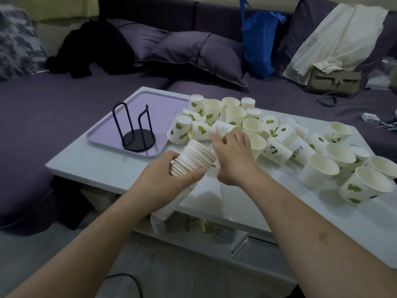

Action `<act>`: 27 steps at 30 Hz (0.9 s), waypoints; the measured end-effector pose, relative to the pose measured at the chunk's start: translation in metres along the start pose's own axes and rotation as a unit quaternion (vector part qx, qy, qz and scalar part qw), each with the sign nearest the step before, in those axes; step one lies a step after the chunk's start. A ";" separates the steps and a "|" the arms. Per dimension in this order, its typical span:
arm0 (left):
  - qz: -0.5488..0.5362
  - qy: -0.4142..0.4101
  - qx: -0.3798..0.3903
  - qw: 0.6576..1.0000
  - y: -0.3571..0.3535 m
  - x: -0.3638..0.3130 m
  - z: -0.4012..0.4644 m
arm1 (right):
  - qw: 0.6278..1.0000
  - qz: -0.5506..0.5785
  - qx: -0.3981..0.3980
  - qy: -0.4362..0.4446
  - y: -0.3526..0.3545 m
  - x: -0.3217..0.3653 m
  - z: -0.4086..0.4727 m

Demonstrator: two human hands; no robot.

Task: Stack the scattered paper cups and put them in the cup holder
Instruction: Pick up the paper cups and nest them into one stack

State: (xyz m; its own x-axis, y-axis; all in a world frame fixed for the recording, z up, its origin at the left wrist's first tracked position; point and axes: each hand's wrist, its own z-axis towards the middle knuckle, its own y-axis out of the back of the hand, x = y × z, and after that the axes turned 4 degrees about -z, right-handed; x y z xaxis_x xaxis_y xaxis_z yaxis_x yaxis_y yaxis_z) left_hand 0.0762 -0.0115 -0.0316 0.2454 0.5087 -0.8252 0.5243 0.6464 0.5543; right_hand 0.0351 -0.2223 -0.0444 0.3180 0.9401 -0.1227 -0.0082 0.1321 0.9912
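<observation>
My left hand (169, 181) grips a tilted stack of nested white paper cups (196, 158), its open end pointing up and to the right. Just right of the stack's mouth, my right hand (233, 155) reaches among the loose cups, fingers loosely curled; whether it holds a cup cannot be told. Several scattered paper cups (232, 119) with green leaf and panda prints stand or lie across the white table (107, 168). The black wire cup holder (137, 134) stands empty on a lilac tray (103, 130) at the table's left.
A purple sofa with cushions (193, 52) wraps behind and left of the table. A blue bag (257, 41), white cloth (335, 39) and a tan handbag (335, 80) lie on it. More cups (365, 186) crowd the table's right edge. A shelf sits under the tabletop.
</observation>
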 end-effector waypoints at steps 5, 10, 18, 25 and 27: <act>-0.010 -0.006 -0.003 1.000 0.004 -0.002 0.001 | 0.999 0.047 -0.017 0.022 0.010 0.000 -0.010; -0.002 -0.003 0.000 1.000 0.007 -0.002 -0.001 | 0.965 0.251 -0.068 -0.036 0.034 -0.017 -0.025; 0.016 -0.019 0.022 0.999 0.003 0.000 -0.011 | 0.797 0.592 -0.056 -0.102 0.041 -0.035 -0.042; 0.036 -0.034 0.029 0.998 -0.004 -0.004 -0.014 | 0.765 0.644 0.014 -0.024 0.039 -0.024 -0.049; 0.035 -0.036 0.029 0.998 -0.005 -0.004 -0.013 | 0.751 0.658 0.048 -0.012 0.037 -0.021 -0.050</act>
State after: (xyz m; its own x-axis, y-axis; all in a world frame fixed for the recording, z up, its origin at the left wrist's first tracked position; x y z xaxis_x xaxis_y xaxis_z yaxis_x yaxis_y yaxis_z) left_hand 0.0617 -0.0099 -0.0295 0.3403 0.5077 -0.7915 0.5493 0.5759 0.6056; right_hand -0.0195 -0.2218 -0.0074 0.1111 0.2298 0.9669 -0.2636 -0.9312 0.2516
